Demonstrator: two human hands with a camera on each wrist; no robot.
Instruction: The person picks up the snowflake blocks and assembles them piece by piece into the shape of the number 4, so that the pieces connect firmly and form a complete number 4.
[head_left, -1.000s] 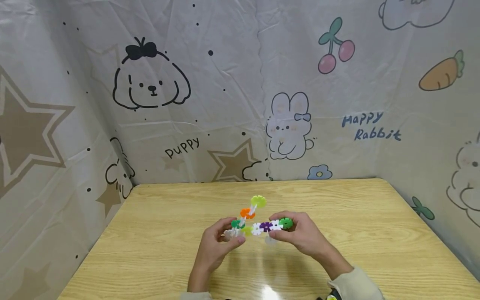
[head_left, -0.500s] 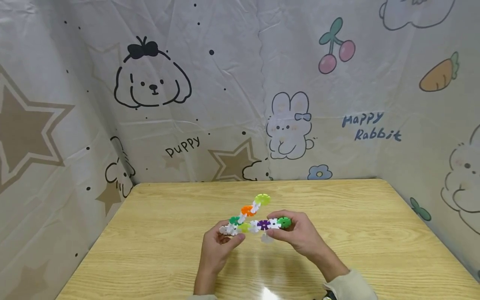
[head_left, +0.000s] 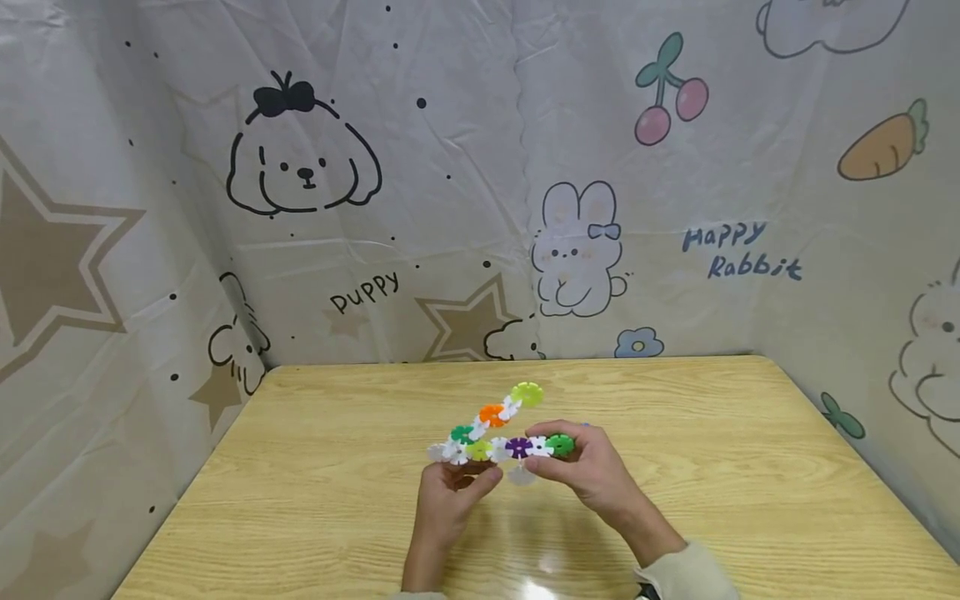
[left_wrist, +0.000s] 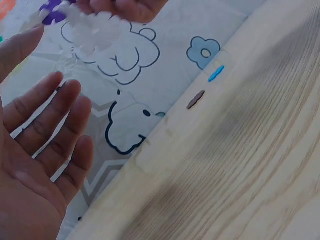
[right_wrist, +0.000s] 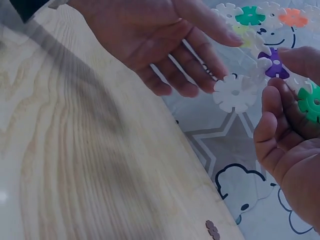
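A chain of interlocking snowflake discs is held above the table in a sideways V. One arm has a purple disc [head_left: 517, 447] and ends in a green disc [head_left: 560, 444]; the other rises past an orange disc [head_left: 492, 415] to a lime disc [head_left: 528, 393]. My right hand [head_left: 592, 467] pinches the chain by the purple disc, thumb and fingers on either side. A white disc [right_wrist: 235, 93] hangs below that spot. Just under the chain's left part is my left hand [head_left: 450, 500]. Its fingers [left_wrist: 65, 105] are extended in the left wrist view, the thumb close to the chain.
A brown disc [left_wrist: 195, 100] and a blue disc [left_wrist: 216, 73] lie on the wooden table [head_left: 315, 500], near its far edge. Behind the table hangs a printed cloth [head_left: 450, 167], which also lines both sides.
The left hand has loosened from the chain's left end and now sits below it. The chain has shifted slightly left and up along with the right hand, which keeps its pinch.
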